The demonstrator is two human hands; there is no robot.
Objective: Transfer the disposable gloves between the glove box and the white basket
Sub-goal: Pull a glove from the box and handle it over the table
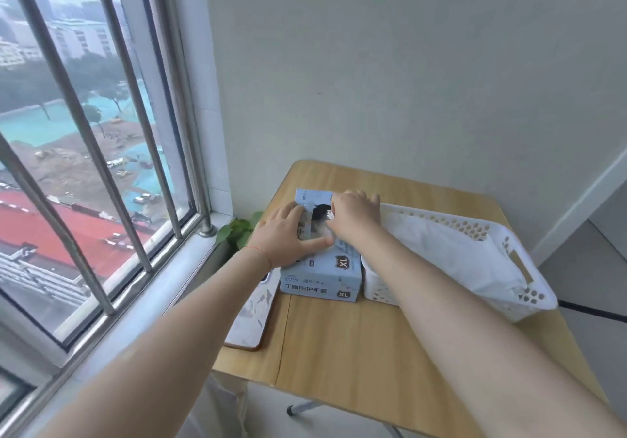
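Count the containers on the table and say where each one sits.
2. The glove box sits at the table's left side under both hands; the white basket sits right beside it, holding white gloves. None seems hidden.

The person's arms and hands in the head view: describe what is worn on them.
Both forearms are bare, with no sleeves in view. The left hand has a thin red string bracelet round its wrist. The right hand shows no glove, ring or watch, and no band at its wrist.
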